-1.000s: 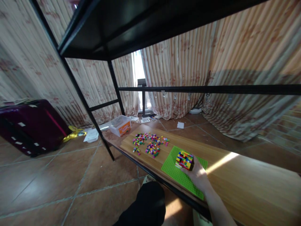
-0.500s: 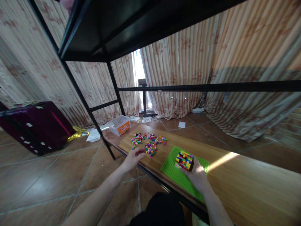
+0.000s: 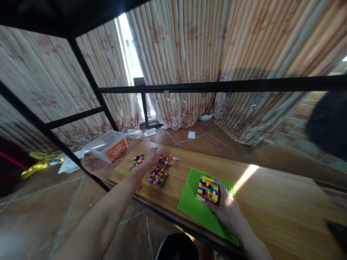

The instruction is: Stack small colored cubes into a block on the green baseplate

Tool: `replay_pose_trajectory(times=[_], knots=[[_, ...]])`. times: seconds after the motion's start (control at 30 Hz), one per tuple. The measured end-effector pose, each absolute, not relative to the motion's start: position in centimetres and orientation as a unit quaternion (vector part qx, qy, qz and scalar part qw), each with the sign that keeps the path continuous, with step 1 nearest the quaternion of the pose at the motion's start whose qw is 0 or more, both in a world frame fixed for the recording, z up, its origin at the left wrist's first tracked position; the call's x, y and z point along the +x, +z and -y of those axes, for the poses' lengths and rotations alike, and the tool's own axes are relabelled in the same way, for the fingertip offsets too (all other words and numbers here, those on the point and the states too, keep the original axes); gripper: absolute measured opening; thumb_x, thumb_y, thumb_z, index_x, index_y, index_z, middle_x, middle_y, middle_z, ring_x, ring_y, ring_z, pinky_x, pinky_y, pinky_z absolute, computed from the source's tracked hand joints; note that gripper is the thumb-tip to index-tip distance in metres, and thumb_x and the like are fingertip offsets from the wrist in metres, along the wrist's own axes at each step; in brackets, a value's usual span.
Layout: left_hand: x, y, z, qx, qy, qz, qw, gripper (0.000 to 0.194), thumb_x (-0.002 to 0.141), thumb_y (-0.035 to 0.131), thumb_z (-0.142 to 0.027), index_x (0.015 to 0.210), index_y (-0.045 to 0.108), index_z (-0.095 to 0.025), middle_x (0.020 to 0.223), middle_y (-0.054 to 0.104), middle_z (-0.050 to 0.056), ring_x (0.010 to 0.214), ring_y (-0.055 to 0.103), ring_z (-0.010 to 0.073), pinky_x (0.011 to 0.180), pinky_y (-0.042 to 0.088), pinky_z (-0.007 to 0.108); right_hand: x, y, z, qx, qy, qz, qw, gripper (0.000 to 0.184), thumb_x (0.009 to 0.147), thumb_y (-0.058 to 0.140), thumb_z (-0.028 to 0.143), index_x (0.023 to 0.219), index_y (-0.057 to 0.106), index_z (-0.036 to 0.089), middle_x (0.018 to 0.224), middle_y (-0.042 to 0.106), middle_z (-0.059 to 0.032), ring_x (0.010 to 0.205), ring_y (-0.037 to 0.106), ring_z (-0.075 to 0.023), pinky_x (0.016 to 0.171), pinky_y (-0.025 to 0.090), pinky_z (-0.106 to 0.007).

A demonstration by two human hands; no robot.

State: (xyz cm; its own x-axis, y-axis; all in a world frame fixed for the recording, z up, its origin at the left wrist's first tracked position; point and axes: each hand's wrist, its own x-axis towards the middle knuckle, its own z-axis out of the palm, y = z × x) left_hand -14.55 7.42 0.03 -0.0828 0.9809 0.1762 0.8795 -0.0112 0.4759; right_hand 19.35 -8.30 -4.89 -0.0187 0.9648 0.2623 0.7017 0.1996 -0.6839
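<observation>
My right hand (image 3: 224, 204) is wrapped round the right side of a block built of multicoloured toy bricks (image 3: 208, 189). Beneath the block lies a green studded baseplate (image 3: 189, 202), partly covered by my right hand and forearm. Loose small bricks (image 3: 158, 176) in many colours lie in piles on the wooden bench to the left. Over the far side of these piles reaches my left hand (image 3: 152, 156), fingers apart, with nothing visible in them. Its wrist and forearm hide part of the bricks.
A clear plastic box with an orange label (image 3: 116, 151) stands beyond the bench's left end. Black metal frame bars (image 3: 189, 87) run across behind and at the left. Papers (image 3: 191, 135) lie on the tiled floor below the curtains (image 3: 184, 47).
My left hand has moved from the near edge of the brick piles to their far side. My right hand still holds the block over the baseplate. The view has swung right.
</observation>
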Motion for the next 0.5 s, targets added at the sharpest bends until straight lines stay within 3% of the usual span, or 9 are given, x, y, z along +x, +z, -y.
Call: replay_pose_trajectory(times=[0.5], knots=[[-13.4,-2.5,-7.0,0.723,0.202,-0.658,0.057,0.032,0.09,0.047,-0.042,0.1,0.064,-0.017,0.109,0.065,0.01,0.109,0.056,0.0223,0.1,0.04,0.037,19.1,-4.0,8.1,-0.67,0.195,0.657,0.284,0.075,0.068,0.065,0.052,0.132,0.044,0.018,0.106,0.068,-0.0113,0.089,0.068,-0.0279,0.077,0.055,-0.04]])
